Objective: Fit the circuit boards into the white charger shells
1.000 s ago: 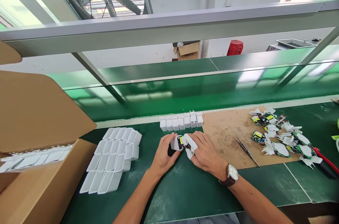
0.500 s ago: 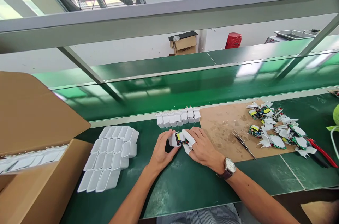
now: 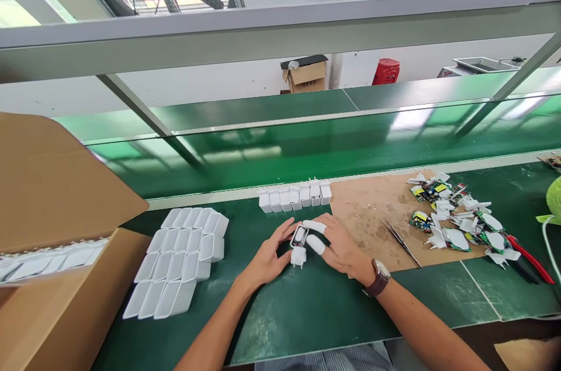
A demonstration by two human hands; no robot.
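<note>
A white charger housing (image 3: 300,235) with circuit parts showing in its opening is over the green bench in front of me. A white plug piece (image 3: 298,256) with prongs hangs out at its near end. My left hand (image 3: 268,257) grips the housing from the left, between thumb and fingers. On the right, my right hand (image 3: 344,247) wears white finger covers on thumb and index finger. Its fingers are spread close beside the housing; whether a fingertip touches it I cannot tell. Behind the hands stands a row of white chargers (image 3: 294,198).
Rows of white housings (image 3: 175,263) sit left, beside an open cardboard box (image 3: 87,301). On the right, a brown sheet (image 3: 363,213) carries tweezers (image 3: 401,241) and piled circuit boards with plug pieces (image 3: 456,236). Red-handled pliers (image 3: 532,260) lie at far right.
The circuit board with its white plug piece, earlier held between both hands, now sits partly in the housing, plug end turned toward me. The right hand's fingers have spread.
</note>
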